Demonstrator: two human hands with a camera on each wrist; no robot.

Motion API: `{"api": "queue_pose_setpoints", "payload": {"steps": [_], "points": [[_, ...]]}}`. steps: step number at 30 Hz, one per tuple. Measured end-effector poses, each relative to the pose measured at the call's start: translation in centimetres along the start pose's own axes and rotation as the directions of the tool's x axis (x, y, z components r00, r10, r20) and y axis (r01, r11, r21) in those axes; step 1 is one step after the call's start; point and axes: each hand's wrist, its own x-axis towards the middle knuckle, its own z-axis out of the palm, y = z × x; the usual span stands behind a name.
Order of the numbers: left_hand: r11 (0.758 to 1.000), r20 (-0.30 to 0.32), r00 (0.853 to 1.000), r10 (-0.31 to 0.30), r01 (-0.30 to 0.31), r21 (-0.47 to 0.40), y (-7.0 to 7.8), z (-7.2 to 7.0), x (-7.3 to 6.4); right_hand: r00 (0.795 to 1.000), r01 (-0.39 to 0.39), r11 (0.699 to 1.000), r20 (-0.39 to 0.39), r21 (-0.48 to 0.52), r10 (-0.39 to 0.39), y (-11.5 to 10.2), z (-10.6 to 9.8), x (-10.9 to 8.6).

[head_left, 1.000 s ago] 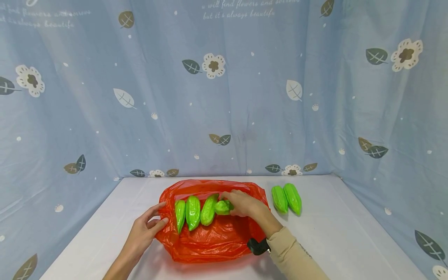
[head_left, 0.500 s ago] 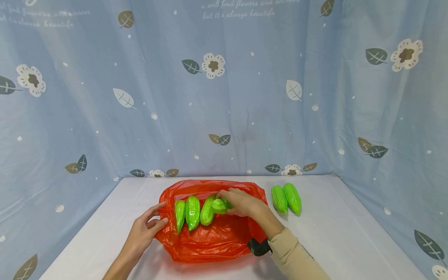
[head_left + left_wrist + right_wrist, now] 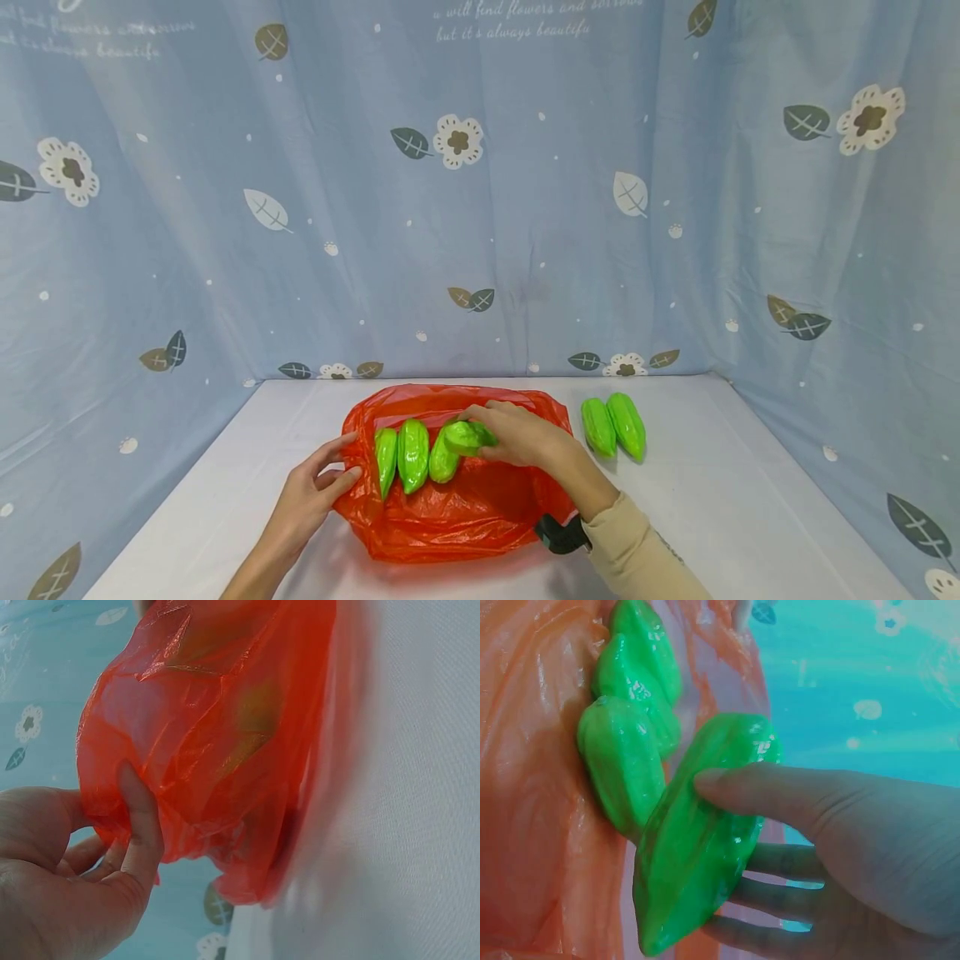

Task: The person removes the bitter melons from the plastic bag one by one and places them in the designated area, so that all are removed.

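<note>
In the head view, a red plastic bag [image 3: 442, 537] lies open on the table. My left hand [image 3: 309, 492] pinches its left rim between thumb and fingers, which the left wrist view shows close up on the thin red film [image 3: 195, 765]. Inside the bag, my right hand [image 3: 517, 433] holds a glossy green ridged gourd [image 3: 697, 825] with a pointed end, thumb on one side and fingers on the other. Several similar gourds [image 3: 413, 457] stand in a row in the bag, left of the held one. The held gourd partly covers the nearest of them [image 3: 442, 467].
Two more green gourds [image 3: 615, 427] lie side by side on the white table [image 3: 720, 500], right of the bag. A blue curtain [image 3: 525, 208] with flowers and leaves hangs behind and at both sides. A black band [image 3: 561, 535] sits on my right wrist.
My right hand has shifted slightly left with the gourd, which now overlaps the neighbouring gourd in the row more. The left hand and the bag stay in place.
</note>
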Motion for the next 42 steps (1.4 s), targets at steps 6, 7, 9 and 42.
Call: {"api": "queue_pose_setpoints", "payload": {"steps": [6,7,9,42], "points": [[1.000,0.003,1.000,-0.006,0.006,0.002,-0.1,0.0,0.1,0.999,0.019,1.000,-0.027,-0.006,-0.019,-0.3,-0.5,-0.7],[1.000,0.003,1.000,-0.006,0.006,0.003,-0.1,0.1,0.1,0.999,0.021,1.000,-0.030,-0.006,-0.021,-0.3,-0.5,-0.8],[1.000,0.002,1.000,-0.005,0.005,0.004,0.0,0.1,0.1,0.999,0.020,1.000,-0.032,-0.006,-0.020,-0.3,-0.6,-0.9],[1.000,0.000,1.000,-0.013,0.013,0.013,0.1,0.0,0.0,0.991,-0.018,0.990,-0.126,0.140,0.036,-0.1,-2.2,-4.8]]}}
